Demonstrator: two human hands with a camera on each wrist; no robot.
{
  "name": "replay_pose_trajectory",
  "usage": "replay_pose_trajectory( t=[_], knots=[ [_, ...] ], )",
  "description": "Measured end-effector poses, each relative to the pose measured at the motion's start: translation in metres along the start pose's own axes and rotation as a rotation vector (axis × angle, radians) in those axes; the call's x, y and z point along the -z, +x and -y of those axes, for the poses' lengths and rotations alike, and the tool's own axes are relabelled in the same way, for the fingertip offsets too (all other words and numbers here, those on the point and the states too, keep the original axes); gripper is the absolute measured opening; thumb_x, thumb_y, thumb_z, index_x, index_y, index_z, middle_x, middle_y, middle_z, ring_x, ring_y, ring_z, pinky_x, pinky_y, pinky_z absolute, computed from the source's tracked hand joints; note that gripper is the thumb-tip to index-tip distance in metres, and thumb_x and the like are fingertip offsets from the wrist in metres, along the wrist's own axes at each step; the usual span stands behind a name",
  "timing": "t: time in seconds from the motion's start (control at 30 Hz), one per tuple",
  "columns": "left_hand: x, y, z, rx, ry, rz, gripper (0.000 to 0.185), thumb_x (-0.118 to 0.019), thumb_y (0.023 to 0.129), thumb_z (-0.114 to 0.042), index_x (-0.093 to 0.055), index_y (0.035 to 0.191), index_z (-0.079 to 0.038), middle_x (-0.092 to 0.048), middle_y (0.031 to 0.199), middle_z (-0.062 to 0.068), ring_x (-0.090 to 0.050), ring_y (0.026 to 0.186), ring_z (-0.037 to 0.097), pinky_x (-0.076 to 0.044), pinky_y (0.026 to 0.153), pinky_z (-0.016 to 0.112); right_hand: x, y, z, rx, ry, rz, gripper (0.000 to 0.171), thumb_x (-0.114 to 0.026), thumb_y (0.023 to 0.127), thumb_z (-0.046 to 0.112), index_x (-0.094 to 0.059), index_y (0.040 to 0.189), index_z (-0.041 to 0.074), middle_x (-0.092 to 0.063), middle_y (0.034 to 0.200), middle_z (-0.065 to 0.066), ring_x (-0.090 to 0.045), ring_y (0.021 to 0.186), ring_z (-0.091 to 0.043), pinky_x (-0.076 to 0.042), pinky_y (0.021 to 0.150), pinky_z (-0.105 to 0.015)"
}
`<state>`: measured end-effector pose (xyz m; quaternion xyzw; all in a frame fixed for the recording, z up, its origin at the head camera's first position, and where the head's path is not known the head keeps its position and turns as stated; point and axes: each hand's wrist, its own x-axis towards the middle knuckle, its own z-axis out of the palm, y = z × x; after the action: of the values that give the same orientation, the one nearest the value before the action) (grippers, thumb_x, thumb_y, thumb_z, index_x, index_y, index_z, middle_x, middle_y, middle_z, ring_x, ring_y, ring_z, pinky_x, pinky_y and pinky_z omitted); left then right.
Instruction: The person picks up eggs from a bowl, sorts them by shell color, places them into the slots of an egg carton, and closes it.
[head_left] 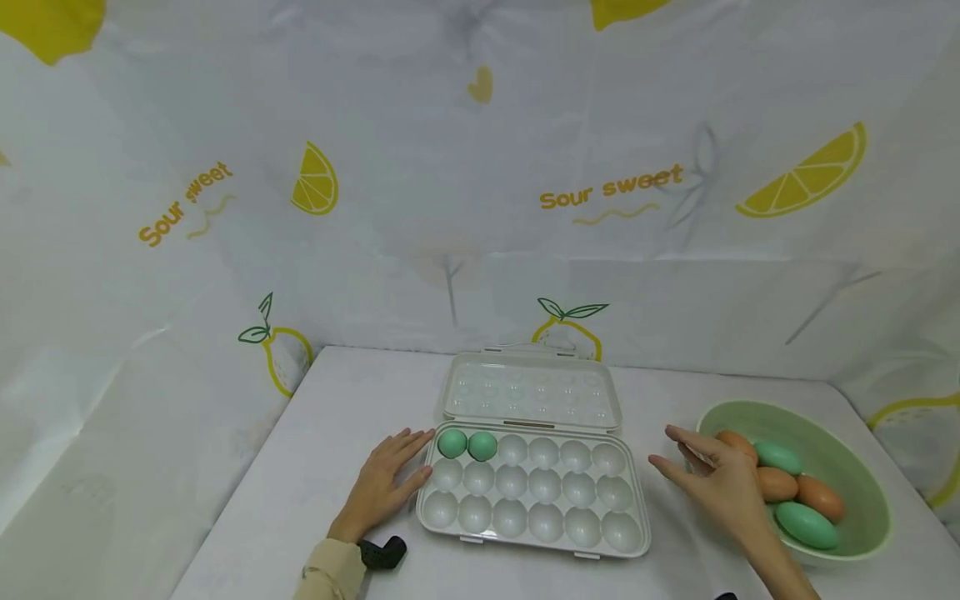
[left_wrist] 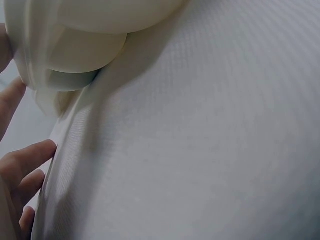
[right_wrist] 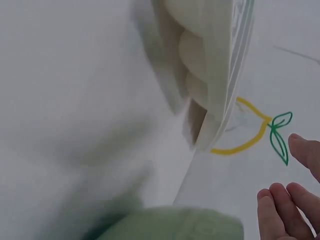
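Note:
A white egg tray (head_left: 528, 533) with rows of round hollows lies on the table, its clear lid (head_left: 532, 392) folded back behind it. Two green eggs (head_left: 452, 443) sit side by side in the back-left hollows. My left hand (head_left: 386, 479) rests at the tray's left edge, fingers spread, fingertips right at the rim; in the left wrist view the tray's side (left_wrist: 30, 45) shows beside the fingers. My right hand (head_left: 716, 483) is held between the tray and a green bowl (head_left: 862, 483), thumb and fingers apart with nothing between them. Orange eggs (head_left: 821, 498) and green eggs (head_left: 806, 525) lie in the bowl.
White cloth with lemon prints (head_left: 450, 167) hangs behind the table (head_left: 300, 475) and at its sides. The bowl stands near the table's right edge. A black strap piece (head_left: 384, 553) shows by my left wrist.

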<state>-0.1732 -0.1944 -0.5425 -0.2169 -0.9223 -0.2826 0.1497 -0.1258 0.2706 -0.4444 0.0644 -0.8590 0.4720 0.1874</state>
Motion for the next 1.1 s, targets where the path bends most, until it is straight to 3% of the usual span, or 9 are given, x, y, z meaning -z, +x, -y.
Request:
replay_pose_trajectory(
  t=[0.03, 0.1, 0.23, 0.43, 0.67, 0.77, 0.87, 1.03, 1.1],
  knots=[
    [0.000, 0.000, 0.000, -0.004, 0.004, -0.002, 0.055, -0.066, 0.096, -0.039, -0.054, 0.149, -0.032, -0.065, 0.143, 0.006, -0.054, 0.140, 0.038, -0.040, 0.117, 0.064, 0.006, -0.001, -0.004, -0.008, -0.020, -0.016, 0.046, -0.087, 0.074, -0.005, -0.070, 0.117, -0.013, -0.060, 0.110, 0.037, -0.053, 0.105, 0.028, -0.052, 0.085, 0.000],
    [0.001, 0.001, 0.000, -0.009, 0.009, -0.004, 0.055, -0.066, 0.096, -0.038, -0.054, 0.149, -0.031, -0.065, 0.143, 0.006, -0.055, 0.139, 0.038, -0.041, 0.117, 0.064, 0.018, -0.004, -0.010, -0.042, 0.005, -0.031, 0.045, -0.085, 0.075, -0.007, -0.071, 0.118, -0.012, -0.059, 0.109, 0.039, -0.055, 0.103, 0.027, -0.053, 0.083, 0.000],
    [0.003, 0.002, -0.001, -0.007, 0.011, -0.004, 0.055, -0.066, 0.096, -0.038, -0.054, 0.149, -0.031, -0.065, 0.143, 0.006, -0.054, 0.140, 0.038, -0.040, 0.117, 0.063, 0.043, -0.010, -0.020, -0.127, -0.012, -0.054, 0.040, -0.085, 0.080, 0.000, -0.076, 0.119, 0.005, -0.062, 0.106, 0.041, -0.058, 0.096, 0.027, -0.054, 0.076, 0.000],
    [0.005, 0.003, -0.002, -0.006, 0.003, -0.004, 0.055, -0.067, 0.095, -0.037, -0.055, 0.148, -0.030, -0.065, 0.143, 0.007, -0.054, 0.140, 0.039, -0.040, 0.117, 0.064, 0.077, -0.022, -0.038, -0.225, -0.127, -0.012, 0.048, -0.084, 0.085, 0.014, -0.068, 0.126, -0.007, -0.054, 0.099, 0.047, -0.053, 0.090, 0.030, -0.052, 0.069, 0.000],
    [0.003, 0.002, -0.001, -0.002, 0.004, -0.002, 0.055, -0.067, 0.095, -0.038, -0.055, 0.149, -0.031, -0.065, 0.143, 0.006, -0.054, 0.139, 0.038, -0.040, 0.117, 0.064, 0.107, -0.031, -0.056, -0.338, -0.279, 0.043, 0.066, -0.083, 0.087, 0.031, -0.060, 0.133, -0.011, -0.047, 0.095, 0.048, -0.043, 0.083, 0.032, -0.052, 0.061, -0.003],
    [0.002, 0.002, -0.001, 0.002, 0.000, -0.001, 0.055, -0.066, 0.095, -0.038, -0.055, 0.148, -0.032, -0.065, 0.143, 0.006, -0.054, 0.140, 0.038, -0.040, 0.117, 0.064, 0.114, -0.034, -0.062, -0.350, -0.357, 0.060, 0.068, -0.085, 0.084, 0.033, -0.062, 0.130, -0.011, -0.065, 0.098, 0.034, -0.040, 0.080, 0.033, -0.053, 0.059, -0.006],
    [0.001, 0.001, -0.001, 0.003, -0.005, 0.000, 0.054, -0.066, 0.096, -0.038, -0.055, 0.148, -0.032, -0.065, 0.143, 0.006, -0.054, 0.139, 0.039, -0.040, 0.117, 0.064, 0.119, -0.036, -0.067, -0.333, -0.406, 0.065, 0.066, -0.088, 0.080, 0.029, -0.064, 0.126, -0.012, -0.078, 0.106, 0.000, -0.043, 0.077, 0.031, -0.053, 0.058, -0.006],
    [-0.001, 0.000, -0.001, 0.006, -0.012, -0.005, 0.054, -0.066, 0.096, -0.038, -0.055, 0.148, -0.033, -0.065, 0.143, 0.006, -0.054, 0.139, 0.039, -0.040, 0.117, 0.065, 0.127, -0.035, -0.074, -0.345, -0.439, 0.136, 0.071, -0.088, 0.080, 0.034, -0.063, 0.127, -0.012, -0.067, 0.119, -0.025, -0.046, 0.074, 0.031, -0.052, 0.058, -0.005],
    [-0.002, 0.000, 0.000, 0.006, -0.014, -0.006, 0.054, -0.066, 0.095, -0.038, -0.055, 0.148, -0.033, -0.065, 0.143, 0.006, -0.054, 0.139, 0.039, -0.040, 0.117, 0.065, 0.131, -0.034, -0.076, -0.360, -0.466, 0.174, 0.073, -0.087, 0.080, 0.038, -0.063, 0.127, -0.012, -0.065, 0.122, -0.029, -0.046, 0.071, 0.029, -0.057, 0.059, -0.016]
  ],
)
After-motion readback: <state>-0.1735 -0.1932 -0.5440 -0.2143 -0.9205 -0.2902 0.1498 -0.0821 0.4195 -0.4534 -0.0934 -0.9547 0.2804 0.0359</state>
